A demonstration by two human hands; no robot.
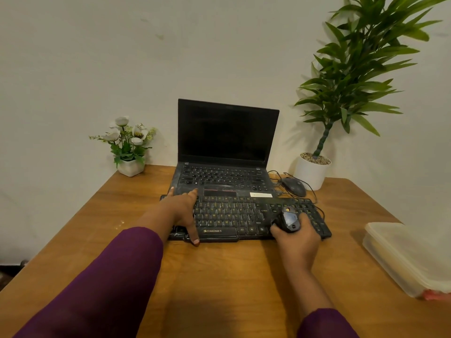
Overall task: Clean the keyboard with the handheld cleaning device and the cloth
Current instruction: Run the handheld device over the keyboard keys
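A black keyboard [234, 215] with yellow letters lies across the middle of the wooden table [219, 276], in front of an open laptop. My left hand [184, 211] clasps the keyboard's left end, fingers over the far edge and thumb on the near edge. My right hand [296, 236] holds a small dark handheld cleaning device [290, 220] with an orange button, set down on the keys at the right part of the keyboard. No cloth is recognisable in view.
The laptop [227, 152] stands with a dark screen right behind the keyboard. A wired mouse [294, 186] and its cable lie at the back right beside a tall potted plant [312, 170]. A small flower pot [130, 165] sits back left. A translucent lidded box [405, 254] rests at the right edge.
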